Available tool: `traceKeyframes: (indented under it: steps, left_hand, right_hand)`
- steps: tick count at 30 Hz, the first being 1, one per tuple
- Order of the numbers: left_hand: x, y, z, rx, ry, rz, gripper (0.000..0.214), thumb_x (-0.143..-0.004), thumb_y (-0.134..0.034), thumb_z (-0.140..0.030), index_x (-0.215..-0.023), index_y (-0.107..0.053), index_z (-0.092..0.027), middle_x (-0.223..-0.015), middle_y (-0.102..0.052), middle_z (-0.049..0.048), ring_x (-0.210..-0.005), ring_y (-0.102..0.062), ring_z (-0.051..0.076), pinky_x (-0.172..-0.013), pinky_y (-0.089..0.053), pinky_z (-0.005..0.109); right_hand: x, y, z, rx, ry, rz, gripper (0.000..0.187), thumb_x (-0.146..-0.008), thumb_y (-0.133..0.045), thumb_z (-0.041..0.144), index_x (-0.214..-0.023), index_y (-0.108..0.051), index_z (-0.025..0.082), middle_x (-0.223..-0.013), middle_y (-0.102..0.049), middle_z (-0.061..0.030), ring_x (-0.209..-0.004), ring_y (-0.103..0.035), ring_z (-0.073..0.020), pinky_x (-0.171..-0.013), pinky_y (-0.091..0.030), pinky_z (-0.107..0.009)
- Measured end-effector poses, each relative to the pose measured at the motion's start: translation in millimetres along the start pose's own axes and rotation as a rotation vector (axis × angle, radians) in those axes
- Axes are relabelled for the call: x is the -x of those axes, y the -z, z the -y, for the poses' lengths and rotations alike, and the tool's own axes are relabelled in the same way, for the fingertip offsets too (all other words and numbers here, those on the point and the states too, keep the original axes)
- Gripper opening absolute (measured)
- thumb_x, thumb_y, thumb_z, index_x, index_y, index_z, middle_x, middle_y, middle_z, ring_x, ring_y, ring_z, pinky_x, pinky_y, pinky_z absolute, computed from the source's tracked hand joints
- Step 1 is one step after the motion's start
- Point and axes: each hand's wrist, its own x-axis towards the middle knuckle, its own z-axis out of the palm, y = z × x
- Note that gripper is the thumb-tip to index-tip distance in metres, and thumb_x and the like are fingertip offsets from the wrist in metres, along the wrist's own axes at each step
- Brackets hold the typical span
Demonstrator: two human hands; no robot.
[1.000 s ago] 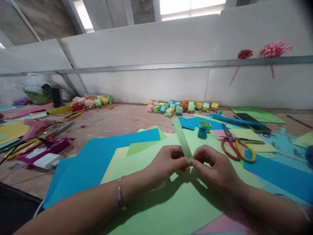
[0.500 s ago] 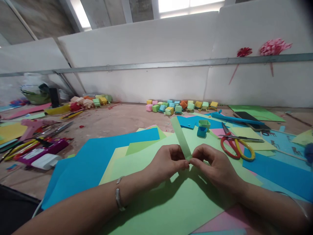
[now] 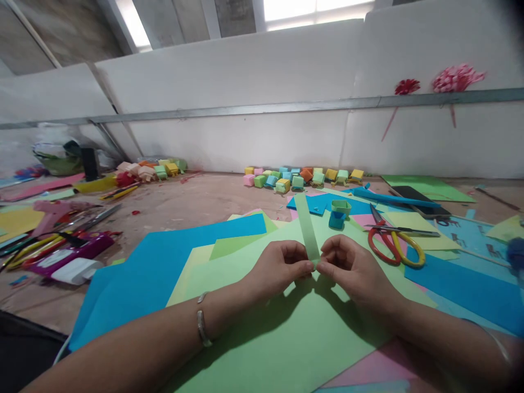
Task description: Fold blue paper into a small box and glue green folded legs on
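Observation:
Between my two hands a light green paper strip (image 3: 306, 226) stands nearly upright, its lower end pinched at the fingertips. My left hand (image 3: 282, 265) is closed on that end from the left. From the right, my right hand (image 3: 350, 270) grips the same end, thumb against fingers. Beneath both hands lies a large light green paper sheet (image 3: 278, 338). Just beyond my right hand sit a small green paper box (image 3: 341, 207) and a blue folded paper piece (image 3: 337, 220), touching each other. Scissors with red and yellow handles (image 3: 396, 245) rest to the right.
Small coloured paper cubes (image 3: 297, 179) line the wall. Blue paper sheets (image 3: 135, 267) spread at left, near a purple device with a white plug (image 3: 77, 267) and a pink glue gun (image 3: 51, 215). A dark phone (image 3: 420, 201) lies at the back right.
The paper strip has tilted more upright, its top swinging slightly right. Both hands keep their pinch at its lower end, with the fingers shifted only a little.

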Motion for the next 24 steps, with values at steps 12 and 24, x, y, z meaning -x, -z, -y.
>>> traceKeyframes:
  steps: [12,24]
  left_hand:
    - [2.1,-2.6,1.1,0.022,-0.029,-0.024,0.015,-0.068,-0.071,-0.024,-0.075,-0.061,-0.015,-0.064,-0.061,0.0,-0.058,-0.054,0.012,-0.055,-0.044,0.023]
    - [5.9,-5.3,1.1,-0.138,-0.272,-0.226,0.009,-0.07,-0.069,-0.014,-0.066,-0.063,-0.018,-0.066,-0.065,-0.0001,-0.063,-0.06,0.013,-0.062,-0.049,0.025]
  right_hand:
    - [5.7,-1.1,-0.8,0.349,0.448,-0.082,0.006,-0.083,-0.06,0.017,-0.083,-0.064,0.021,-0.075,-0.066,-0.0006,-0.066,-0.059,-0.0145,-0.062,-0.049,-0.027]
    - [5.7,-0.7,1.8,0.215,0.369,-0.149,0.005,-0.076,-0.069,0.017,-0.078,-0.068,0.02,-0.072,-0.068,0.0006,-0.064,-0.063,-0.0137,-0.061,-0.053,-0.025]
